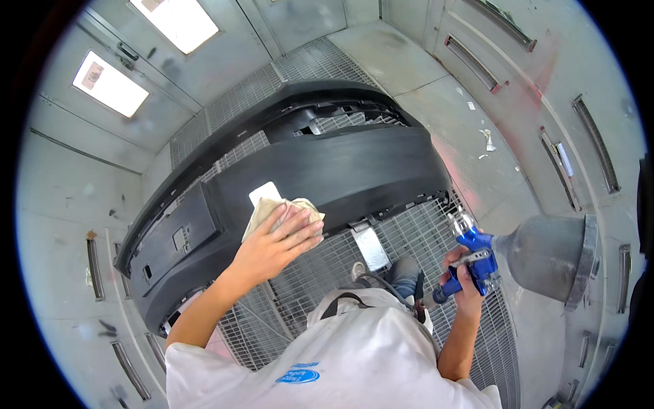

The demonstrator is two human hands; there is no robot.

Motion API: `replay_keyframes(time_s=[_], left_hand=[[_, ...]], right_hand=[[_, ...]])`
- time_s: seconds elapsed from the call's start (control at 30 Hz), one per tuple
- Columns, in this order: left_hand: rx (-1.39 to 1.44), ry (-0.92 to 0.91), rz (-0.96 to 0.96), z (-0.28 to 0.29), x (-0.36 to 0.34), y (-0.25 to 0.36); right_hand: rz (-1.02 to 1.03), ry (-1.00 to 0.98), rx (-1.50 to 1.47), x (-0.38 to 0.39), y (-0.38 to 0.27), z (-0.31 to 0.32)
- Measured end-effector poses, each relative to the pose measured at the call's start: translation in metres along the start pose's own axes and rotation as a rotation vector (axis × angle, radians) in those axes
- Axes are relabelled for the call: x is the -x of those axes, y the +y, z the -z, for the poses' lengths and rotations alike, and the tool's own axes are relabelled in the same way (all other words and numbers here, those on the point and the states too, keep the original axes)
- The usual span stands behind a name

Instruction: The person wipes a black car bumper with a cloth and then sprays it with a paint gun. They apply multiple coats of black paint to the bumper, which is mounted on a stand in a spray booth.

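Note:
A black car bumper (pixel 340 163) lies across the middle of the view, long and curved. My left hand (pixel 269 245) presses a crumpled pale yellow cloth (pixel 308 206) at the bumper's near face, fingers laid over it. A white rectangular patch (pixel 264 193) shows just beyond the cloth; I cannot tell whether it is a separate piece. Off to the right, my right hand (pixel 465 290) grips a blue and silver spray gun (pixel 477 249) by its handle. The gun carries a large grey paint cup (pixel 545 255) and points away from me, apart from the bumper.
Metal floor grating (pixel 422 235) runs beneath the bumper and around my feet. A hose (pixel 385 281) passes near my waist. Grey booth walls (pixel 82 184) with slotted vents surround me, and bright lit panels (pixel 178 24) are at the far left. Paper scraps (pixel 488 140) lie on the floor at right.

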State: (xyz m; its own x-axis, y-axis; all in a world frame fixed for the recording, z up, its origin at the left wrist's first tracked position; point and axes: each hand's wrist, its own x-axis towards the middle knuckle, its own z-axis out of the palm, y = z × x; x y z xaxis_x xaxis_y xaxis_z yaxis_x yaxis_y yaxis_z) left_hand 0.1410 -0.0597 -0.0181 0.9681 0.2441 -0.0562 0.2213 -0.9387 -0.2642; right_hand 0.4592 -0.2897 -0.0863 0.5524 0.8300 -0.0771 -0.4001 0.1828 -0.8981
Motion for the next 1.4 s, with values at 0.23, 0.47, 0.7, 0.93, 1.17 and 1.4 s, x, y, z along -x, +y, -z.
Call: replay_keyframes(time_s=[0.23,0.47,0.7,0.93,1.17,1.4], left_hand=[[0.199,0.131,-0.017,-0.009,-0.067,0.015],[0.154,0.053,-0.092,-0.029,-0.182,0.049],[0.067,-0.024,-0.066,-0.094,-0.312,0.113],[0.385,0.102,0.547,-0.004,-0.233,0.053],[0.105,0.081,1.072,0.005,-0.093,-0.042],[-0.005,-0.063,0.799,-0.054,-0.287,-0.014]], right_hand=[[0.002,0.053,0.054,-0.031,-0.008,0.035],[-0.052,-0.013,0.123,-0.074,-0.043,0.103],[-0.207,-0.152,0.140,-0.130,-0.072,0.150],[-0.344,-0.359,0.115,-0.185,-0.088,0.166],[-0.462,-0.530,0.016,-0.215,-0.081,0.151],[-0.343,-0.456,0.104,-0.218,-0.074,0.139]])
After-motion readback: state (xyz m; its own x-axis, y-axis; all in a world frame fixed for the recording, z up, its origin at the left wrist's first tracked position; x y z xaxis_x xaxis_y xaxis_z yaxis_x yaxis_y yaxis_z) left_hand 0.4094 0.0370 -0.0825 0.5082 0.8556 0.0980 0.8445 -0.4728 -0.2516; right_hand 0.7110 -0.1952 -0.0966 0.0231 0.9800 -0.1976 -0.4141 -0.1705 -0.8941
